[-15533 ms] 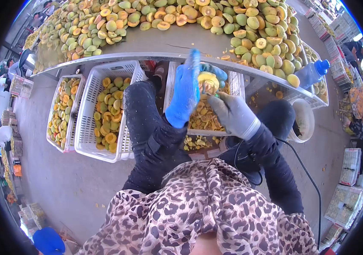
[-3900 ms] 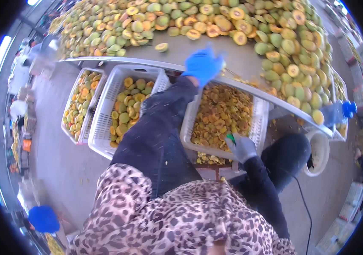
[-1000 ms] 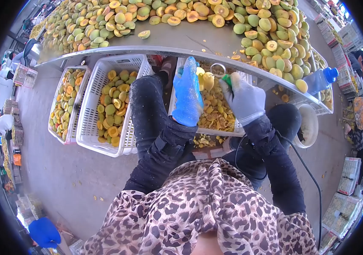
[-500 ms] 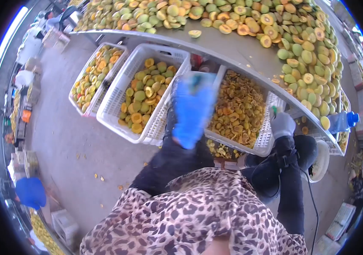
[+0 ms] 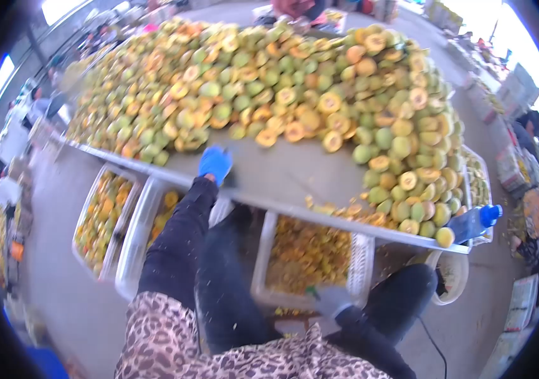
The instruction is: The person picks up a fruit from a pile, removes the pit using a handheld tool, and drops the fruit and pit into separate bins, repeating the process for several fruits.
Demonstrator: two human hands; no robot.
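My left hand [image 5: 214, 163], in a blue glove, reaches out over the grey table [image 5: 282, 174] and rests on bare tabletop just short of the big pile of green and orange fruit [image 5: 320, 95]. Blur hides its fingers, and I see nothing in it. My right hand [image 5: 332, 300], in a grey glove, hangs low at the near rim of the white crate [image 5: 361, 265] of orange fruit pieces under the table. It grips a small green-handled tool [image 5: 311, 292].
Two more white crates [image 5: 131, 252] of halved fruit stand on the floor to the left. A clear bottle with a blue cap [image 5: 473, 222] lies at the table's right edge, above a white bucket [image 5: 452, 278]. Other people stand far off at the right.
My left hand has gone from above the crates up onto the table toward the fruit pile. My right hand has dropped to the crate's near rim, and the view has tipped upward.
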